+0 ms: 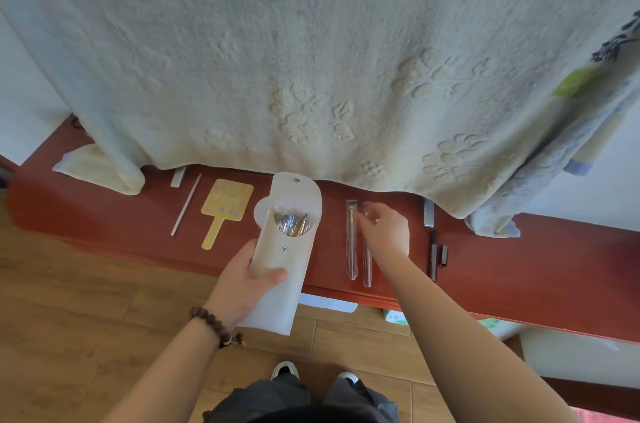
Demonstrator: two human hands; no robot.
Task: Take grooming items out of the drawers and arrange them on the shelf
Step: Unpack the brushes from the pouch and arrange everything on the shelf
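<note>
My left hand point(247, 279) grips a pale beige brush pouch point(285, 246) with its flap open, and several brushes in clear sleeves show at its mouth. The pouch is held upright over the front edge of the red-brown shelf point(138, 228). My right hand point(384, 232) rests on the shelf with fingers pinched at the top end of a clear-sleeved brush point(366, 266). A second sleeved brush point(351, 242) lies just left of it. Further left lie a yellow hand mirror point(225, 208) and a thin white stick point(186, 206).
A large cream towel point(311, 59) hangs over the back of the shelf. A dark pencil point(433, 254) and a small dark cap point(444, 255) lie right of my hand, beside a grey tube point(428, 213). A patterned towel point(554, 163) hangs at the right. Wooden floor lies below.
</note>
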